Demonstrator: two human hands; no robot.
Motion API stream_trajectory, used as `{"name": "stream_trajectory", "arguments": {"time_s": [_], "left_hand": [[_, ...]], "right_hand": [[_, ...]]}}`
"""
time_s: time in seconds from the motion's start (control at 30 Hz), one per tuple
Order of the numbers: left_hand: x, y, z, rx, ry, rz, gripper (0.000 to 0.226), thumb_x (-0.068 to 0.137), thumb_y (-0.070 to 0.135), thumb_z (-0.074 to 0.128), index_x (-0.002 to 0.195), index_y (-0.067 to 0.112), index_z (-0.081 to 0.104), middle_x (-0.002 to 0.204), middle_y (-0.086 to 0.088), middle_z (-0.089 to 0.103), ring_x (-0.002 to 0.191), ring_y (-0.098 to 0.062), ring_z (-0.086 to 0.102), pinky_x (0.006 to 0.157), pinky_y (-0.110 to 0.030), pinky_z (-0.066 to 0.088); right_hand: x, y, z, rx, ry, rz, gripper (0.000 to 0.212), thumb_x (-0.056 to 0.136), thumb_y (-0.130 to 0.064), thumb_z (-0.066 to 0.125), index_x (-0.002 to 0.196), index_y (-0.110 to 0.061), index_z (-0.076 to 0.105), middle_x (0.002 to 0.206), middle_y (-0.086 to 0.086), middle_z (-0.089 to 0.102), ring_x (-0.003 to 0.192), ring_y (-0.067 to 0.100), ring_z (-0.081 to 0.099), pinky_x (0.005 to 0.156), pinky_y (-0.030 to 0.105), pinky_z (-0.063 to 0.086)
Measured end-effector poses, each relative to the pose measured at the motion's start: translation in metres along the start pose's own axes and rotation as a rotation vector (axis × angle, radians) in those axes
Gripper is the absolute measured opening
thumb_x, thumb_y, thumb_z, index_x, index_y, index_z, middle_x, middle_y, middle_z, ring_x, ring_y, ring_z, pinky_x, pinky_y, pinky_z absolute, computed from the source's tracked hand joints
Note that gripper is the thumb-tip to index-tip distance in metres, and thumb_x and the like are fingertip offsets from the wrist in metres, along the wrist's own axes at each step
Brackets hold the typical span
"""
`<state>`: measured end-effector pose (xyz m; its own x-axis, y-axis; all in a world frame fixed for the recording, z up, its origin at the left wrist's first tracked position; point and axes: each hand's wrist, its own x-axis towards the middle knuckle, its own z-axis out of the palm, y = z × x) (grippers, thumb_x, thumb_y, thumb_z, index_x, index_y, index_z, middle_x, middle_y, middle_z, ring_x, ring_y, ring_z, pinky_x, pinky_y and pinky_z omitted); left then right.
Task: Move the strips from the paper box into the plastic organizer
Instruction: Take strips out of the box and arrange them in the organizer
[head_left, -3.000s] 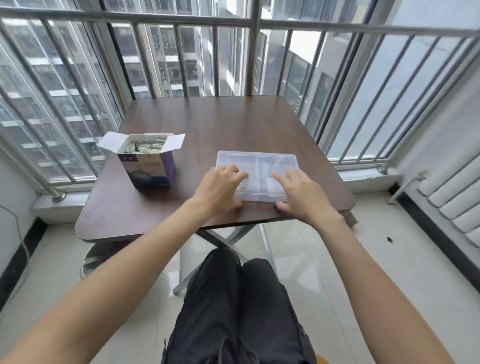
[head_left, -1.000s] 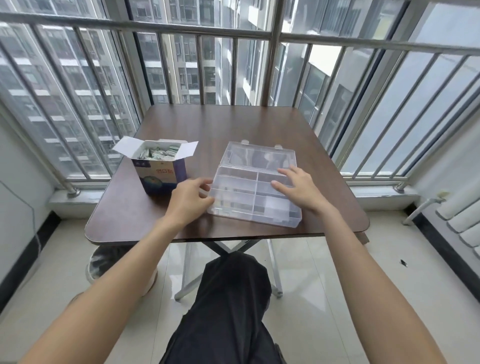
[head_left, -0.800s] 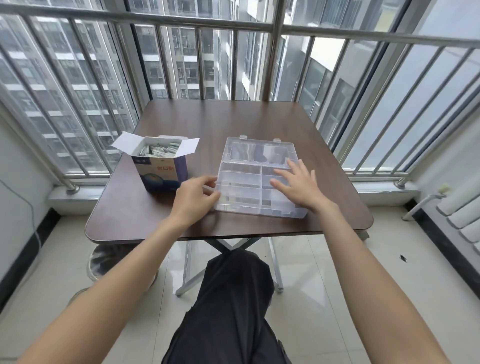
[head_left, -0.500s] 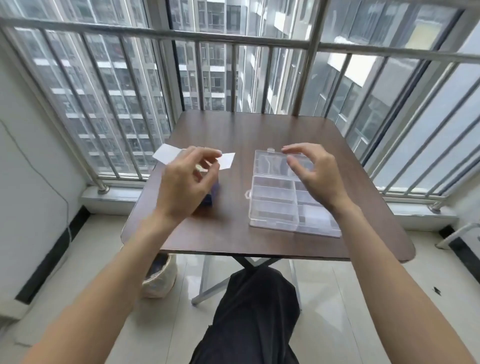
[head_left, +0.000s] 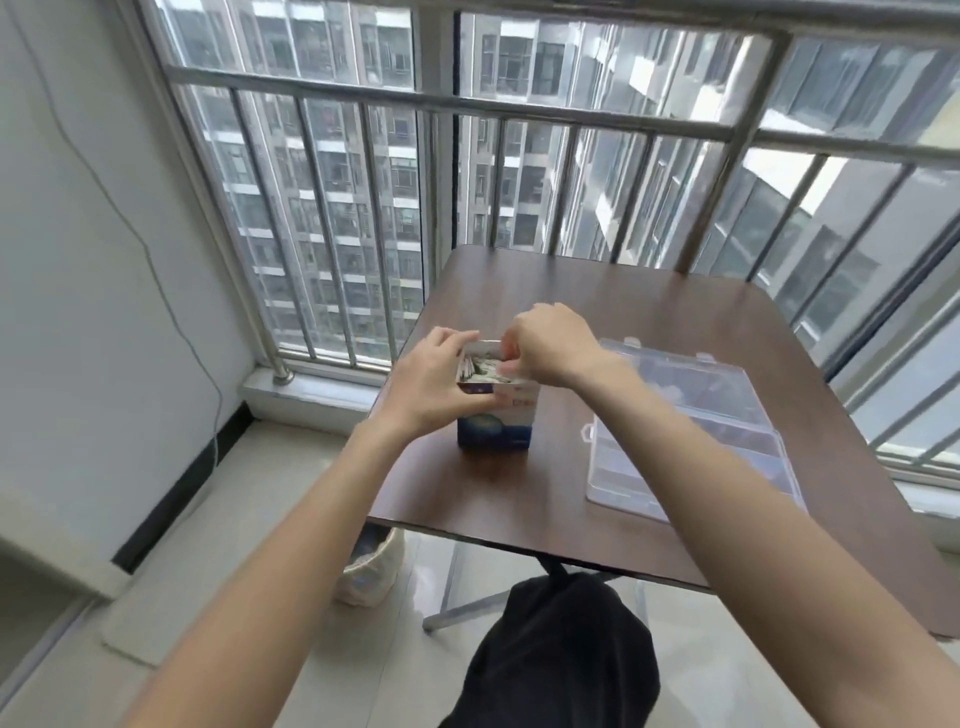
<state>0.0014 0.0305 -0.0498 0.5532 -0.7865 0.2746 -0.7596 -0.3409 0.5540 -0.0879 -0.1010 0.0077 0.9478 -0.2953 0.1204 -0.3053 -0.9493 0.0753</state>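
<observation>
While my left hand (head_left: 434, 387) wraps around the left side of the paper box (head_left: 496, 415), fingers curled over its top edge and thumb along the near rim, I keep the box standing upright on the brown table (head_left: 649, 322). My right hand (head_left: 545, 345) sits over the box's open top with the fingers bent down into it; they look pinched on the strips (head_left: 480, 370), though the blur keeps me from telling just how many, if any, are between them. Pale strips pack the box and show in the gap between my two hands. My right forearm crosses above the near left part of the plastic organizer (head_left: 727, 415), which lies open and flat just to the right of the box, its clear lid folded back toward the window railing (head_left: 467, 106). Below the table's left edge a white bag (head_left: 371, 569) sits on the tiled floor.
</observation>
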Motion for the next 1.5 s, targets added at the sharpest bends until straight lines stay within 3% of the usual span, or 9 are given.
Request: {"name": "stream_trajectory", "arguments": {"time_s": [0.23, 0.43, 0.53, 0.63, 0.73, 0.97, 1.17, 1.33, 1.5], "left_hand": [[-0.002, -0.009, 0.013, -0.133, 0.099, 0.041, 0.078, 0.060, 0.039, 0.086, 0.126, 0.012, 0.053, 0.117, -0.006, 0.053, 0.112, -0.021, 0.050, 0.097, -0.031, 0.039], [-0.002, -0.005, 0.017, -0.129, 0.132, 0.057, 0.081, 0.057, 0.038, 0.087, 0.124, 0.009, 0.054, 0.113, -0.007, 0.053, 0.109, -0.023, 0.051, 0.096, -0.031, 0.039], [-0.002, -0.003, 0.017, -0.122, 0.121, 0.054, 0.080, 0.057, 0.038, 0.087, 0.124, 0.010, 0.054, 0.114, -0.006, 0.053, 0.109, -0.022, 0.050, 0.095, -0.027, 0.037], [-0.002, -0.002, 0.017, -0.117, 0.115, 0.046, 0.081, 0.057, 0.040, 0.086, 0.125, 0.010, 0.054, 0.115, -0.006, 0.053, 0.111, -0.022, 0.050, 0.097, -0.032, 0.039], [-0.002, -0.001, 0.016, -0.106, 0.111, 0.039, 0.080, 0.058, 0.041, 0.086, 0.124, 0.010, 0.054, 0.114, -0.006, 0.053, 0.110, -0.022, 0.050, 0.096, -0.033, 0.039], [-0.002, 0.002, 0.011, -0.052, 0.073, 0.008, 0.085, 0.059, 0.045, 0.084, 0.130, 0.012, 0.050, 0.120, -0.006, 0.051, 0.116, -0.023, 0.046, 0.098, -0.033, 0.038], [0.009, 0.011, -0.014, 0.015, -0.087, -0.050, 0.098, 0.066, 0.076, 0.058, 0.143, 0.020, 0.035, 0.143, -0.003, 0.042, 0.133, -0.021, 0.033, 0.108, -0.038, 0.028], [0.039, 0.038, -0.032, -0.084, -0.232, 0.059, 0.055, 0.096, 0.027, 0.049, 0.147, 0.020, 0.028, 0.142, -0.004, 0.045, 0.131, -0.019, 0.041, 0.103, -0.034, 0.035], [0.061, 0.053, -0.030, -0.297, -0.297, 0.045, 0.029, 0.098, 0.013, 0.044, 0.125, 0.017, 0.055, 0.105, 0.002, 0.062, 0.101, -0.014, 0.058, 0.089, -0.030, 0.049]], "right_hand": [[0.000, 0.007, 0.010, 0.229, 0.050, -0.023, 0.015, 0.089, -0.028, 0.059, 0.090, -0.019, 0.070, 0.089, -0.004, 0.064, 0.088, 0.020, 0.056, 0.067, 0.029, 0.040], [-0.008, 0.011, 0.004, 0.480, 0.137, 0.048, 0.015, 0.093, -0.019, 0.053, 0.105, -0.010, 0.053, 0.093, 0.009, 0.068, 0.079, 0.024, 0.062, 0.075, 0.040, 0.052], [-0.010, 0.013, -0.004, 0.471, 0.012, 0.009, 0.043, 0.084, -0.010, 0.060, 0.123, -0.018, 0.046, 0.096, 0.005, 0.061, 0.081, 0.022, 0.059, 0.078, 0.037, 0.052], [-0.007, 0.010, -0.009, 0.370, -0.071, 0.010, 0.045, 0.085, -0.039, 0.063, 0.123, -0.022, 0.047, 0.102, 0.003, 0.060, 0.083, 0.019, 0.051, 0.076, 0.034, 0.047], [-0.003, 0.003, -0.006, 0.114, 0.030, 0.096, 0.051, 0.085, -0.063, 0.050, 0.097, -0.014, 0.051, 0.087, 0.005, 0.058, 0.078, 0.026, 0.054, 0.064, 0.032, 0.039], [-0.004, 0.011, 0.012, 0.416, 0.188, 0.081, 0.021, 0.090, -0.022, 0.059, 0.070, -0.014, 0.057, 0.068, -0.001, 0.058, 0.070, 0.025, 0.055, 0.061, 0.029, 0.037], [-0.014, 0.025, 0.016, 0.591, 0.271, 0.081, 0.013, 0.087, -0.011, 0.061, 0.093, -0.014, 0.072, 0.082, -0.003, 0.068, 0.071, 0.010, 0.051, 0.065, 0.025, 0.039], [-0.017, 0.040, 0.007, 0.665, 0.330, 0.092, 0.020, 0.085, -0.004, 0.057, 0.094, -0.012, 0.072, 0.078, -0.003, 0.067, 0.069, 0.017, 0.058, 0.063, 0.030, 0.046], [-0.015, 0.055, -0.005, 0.769, 0.449, 0.134, 0.018, 0.087, -0.007, 0.061, 0.102, -0.011, 0.070, 0.087, 0.003, 0.071, 0.073, 0.013, 0.064, 0.071, 0.034, 0.056]]}}
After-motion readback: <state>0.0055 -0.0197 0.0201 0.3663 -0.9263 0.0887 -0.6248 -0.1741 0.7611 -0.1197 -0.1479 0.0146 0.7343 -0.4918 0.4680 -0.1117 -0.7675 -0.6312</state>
